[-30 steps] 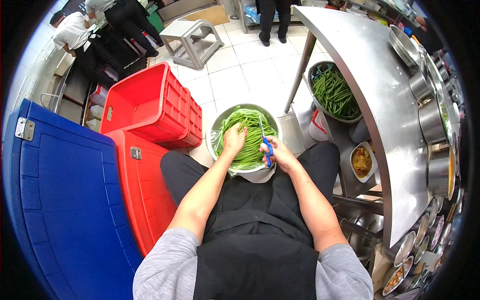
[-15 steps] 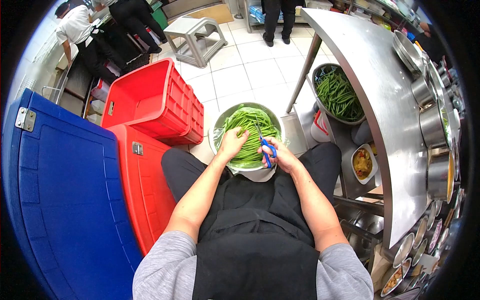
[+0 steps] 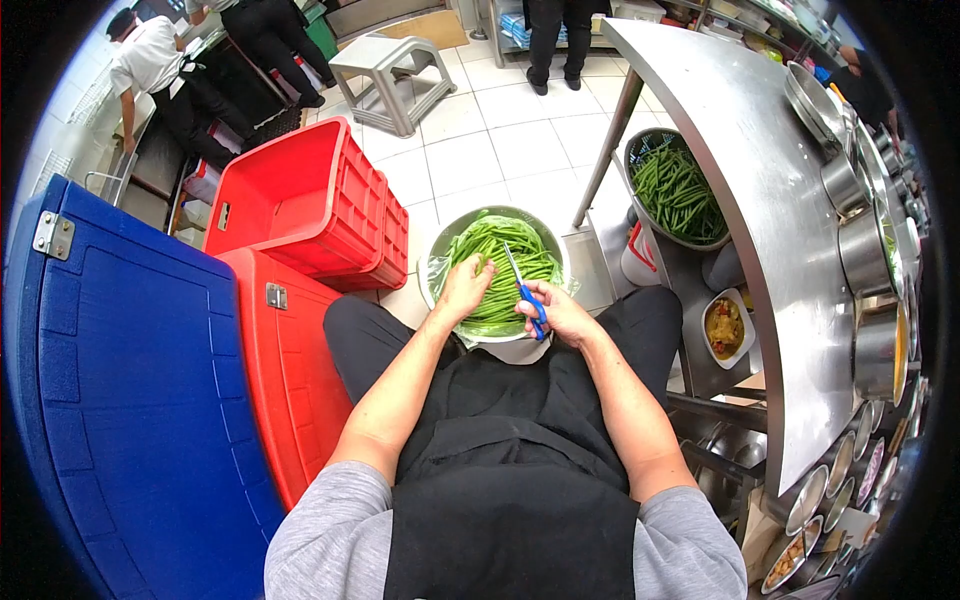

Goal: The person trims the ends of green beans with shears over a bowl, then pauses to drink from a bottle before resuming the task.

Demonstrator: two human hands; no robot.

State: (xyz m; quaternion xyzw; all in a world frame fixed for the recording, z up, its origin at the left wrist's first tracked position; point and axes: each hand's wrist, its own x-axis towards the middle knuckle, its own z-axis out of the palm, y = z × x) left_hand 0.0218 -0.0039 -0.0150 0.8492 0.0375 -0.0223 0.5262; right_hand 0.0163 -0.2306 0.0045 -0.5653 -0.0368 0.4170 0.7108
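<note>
A round metal basin (image 3: pixel 562 240) between my knees is lined with clear plastic and heaped with long green beans (image 3: pixel 500 238). My left hand (image 3: pixel 466 288) lies over the left side of the heap, its fingers closed on green beans at the fingertips. On the right, my right hand (image 3: pixel 558 312) grips blue-handled scissors (image 3: pixel 528 297). Their metal blades point away from me over the beans, just right of my left fingertips. Part of the handle is hidden by my fingers.
Red crates (image 3: pixel 290 190) and a blue lid (image 3: pixel 140 380) stand at left. A steel table (image 3: pixel 740 200) is at right, with a basket of green beans (image 3: pixel 675 195) and a food tub (image 3: pixel 728 330) below. Beyond are a grey stool (image 3: pixel 390 75) and co-workers (image 3: pixel 165 75).
The scissors have turned a little to the left and their handles have come closer together. My left hand has shifted only slightly over the beans.
</note>
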